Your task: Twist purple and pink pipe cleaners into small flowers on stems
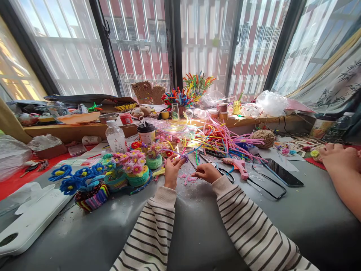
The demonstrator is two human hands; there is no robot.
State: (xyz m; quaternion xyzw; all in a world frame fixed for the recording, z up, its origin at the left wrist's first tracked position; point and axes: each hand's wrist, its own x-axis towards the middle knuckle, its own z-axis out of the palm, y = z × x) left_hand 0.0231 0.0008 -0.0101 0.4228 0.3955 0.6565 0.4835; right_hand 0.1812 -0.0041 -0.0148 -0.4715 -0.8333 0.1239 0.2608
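Note:
Near the middle of the table, my left hand (172,172) pinches a purple pipe cleaner piece (184,158) that sticks out past its fingertips. Just to the right, my right hand (207,172) has its fingers closed round small scissors (192,165), whose blades point at the purple piece. The scissors' handles are mostly hidden in the fingers. Below and between both hands lie pink fluff clippings (189,179). A pink glue gun (239,166) rests right of my right hand, and pink fuzzy flowers (135,162) in a green pot stand left of my left hand.
Blue fuzzy flowers (84,173), a bottle (116,139) and a lidded cup (146,132) stand at the left. Loose pipe cleaners (220,137) spread behind the hands. A black phone (283,172) and a twine ball (263,138) lie rightward. Another person's arm (344,173) rests at the right edge.

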